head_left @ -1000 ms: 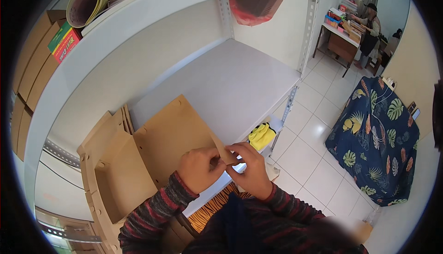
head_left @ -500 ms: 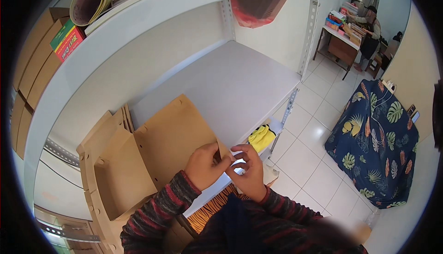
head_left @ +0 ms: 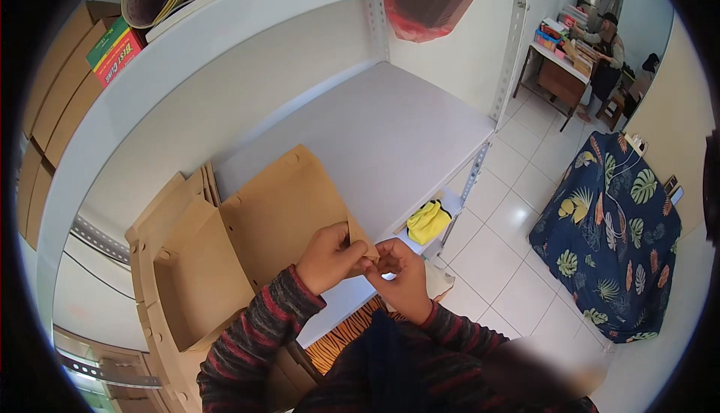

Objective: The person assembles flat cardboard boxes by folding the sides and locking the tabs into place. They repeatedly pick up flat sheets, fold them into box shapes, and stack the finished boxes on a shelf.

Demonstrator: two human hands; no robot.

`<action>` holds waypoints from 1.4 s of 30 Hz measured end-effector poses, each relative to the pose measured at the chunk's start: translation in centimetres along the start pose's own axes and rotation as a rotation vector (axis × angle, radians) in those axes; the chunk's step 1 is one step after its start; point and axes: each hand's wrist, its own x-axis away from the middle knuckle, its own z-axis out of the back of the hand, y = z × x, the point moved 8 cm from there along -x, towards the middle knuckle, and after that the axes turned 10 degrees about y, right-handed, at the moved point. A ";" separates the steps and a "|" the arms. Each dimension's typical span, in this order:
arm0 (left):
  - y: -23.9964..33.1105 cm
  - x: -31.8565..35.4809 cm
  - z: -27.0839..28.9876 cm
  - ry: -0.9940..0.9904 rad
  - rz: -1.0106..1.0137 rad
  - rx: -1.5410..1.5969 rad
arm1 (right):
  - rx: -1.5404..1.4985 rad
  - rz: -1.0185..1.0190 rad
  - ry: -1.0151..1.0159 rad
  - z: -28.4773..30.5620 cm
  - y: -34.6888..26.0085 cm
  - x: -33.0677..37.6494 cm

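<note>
An open brown cardboard box (head_left: 202, 293) lies toward eight o'clock on a grey shelf (head_left: 375, 124), its lid (head_left: 281, 214) spread toward the centre. At the lid's near corner, just below centre toward six o'clock, the left hand (head_left: 330, 258) and the right hand (head_left: 405, 274) each pinch the folded flap (head_left: 361, 242). A yellow cloth (head_left: 428, 222) sits at four o'clock; a leaf-patterned blue cover (head_left: 607, 244) hangs at three.
</note>
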 end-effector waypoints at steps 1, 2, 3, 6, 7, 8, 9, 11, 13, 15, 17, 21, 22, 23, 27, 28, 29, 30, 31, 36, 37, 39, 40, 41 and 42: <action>0.3 0.0 0.1 -0.003 -0.063 -0.073 | 0.049 0.046 -0.004 0.0 -0.4 -0.1; 0.6 0.0 0.2 -0.005 -0.125 -0.146 | 0.084 0.083 -0.010 0.0 -0.8 -0.1; 0.8 0.0 0.2 -0.009 -0.186 -0.216 | 0.122 0.117 -0.016 0.1 -1.1 -0.1; 2.2 0.7 0.0 0.146 -0.367 -0.613 | 0.278 0.239 -0.032 0.0 -2.4 0.1; 2.4 0.9 -0.2 0.151 -0.368 -0.596 | 0.338 0.285 -0.035 -0.1 -2.8 0.2; 2.7 1.0 -0.4 0.155 -0.369 -0.578 | 0.291 0.249 -0.021 0.0 -2.4 0.1; 2.9 1.0 -0.7 0.154 -0.373 -0.561 | 0.245 0.214 -0.001 0.1 -1.9 0.1; 3.7 1.2 -0.5 0.211 -0.460 -0.635 | 0.145 0.145 0.038 0.3 -1.4 0.1; 4.1 1.5 -0.3 0.252 -0.503 -0.666 | 0.033 0.073 0.066 0.1 -1.1 0.1; 4.2 1.6 -0.2 0.272 -0.509 -0.652 | 0.070 0.154 0.077 -0.1 -1.8 0.3; 4.2 1.6 -0.3 0.277 -0.547 -0.700 | 0.134 0.252 0.070 -0.2 -2.5 0.4; 4.7 2.0 -0.5 0.318 -0.606 -0.776 | 0.287 0.424 0.043 -0.3 -4.0 0.6; 5.1 2.2 -0.7 0.329 -0.637 -0.810 | 0.323 0.450 0.044 -0.4 -4.1 0.6; 5.7 2.5 -0.9 0.340 -0.667 -0.844 | 0.318 0.451 0.051 -0.5 -4.2 0.6; 6.4 2.6 -0.7 0.398 -0.733 -0.945 | 0.286 0.431 0.069 -0.5 -4.1 0.6; 6.4 2.5 -0.5 0.385 -0.713 -0.942 | 0.276 0.421 0.072 -0.4 -3.9 0.5; 6.4 2.4 -0.2 0.371 -0.693 -0.938 | 0.273 0.393 0.069 -0.4 -3.9 0.4; 6.3 2.4 0.2 0.357 -0.670 -0.934 | 0.271 0.363 0.065 -0.3 -3.9 0.4; 5.8 2.2 0.6 0.312 -0.632 -0.890 | 0.269 0.333 0.061 -0.2 -3.8 0.3; 4.5 1.1 1.6 0.203 -0.568 -0.725 | 0.326 0.461 -0.108 -0.2 -4.5 -0.6; 4.5 1.0 1.8 0.236 -0.563 -0.677 | 0.336 0.491 -0.140 -0.2 -4.8 -0.8; 4.2 1.0 1.9 0.295 -0.553 -0.580 | 0.450 0.569 -0.167 -0.1 -4.3 -0.9; 4.5 1.0 1.4 0.276 -0.611 -0.687 | 0.508 0.607 -0.179 -0.1 -4.2 -0.9; 4.9 1.1 0.8 0.257 -0.669 -0.793 | 0.546 0.665 -0.165 0.1 -4.6 -1.0; 5.1 1.5 0.7 0.250 -0.714 -0.908 | 0.570 0.721 -0.163 -0.2 -5.2 -0.9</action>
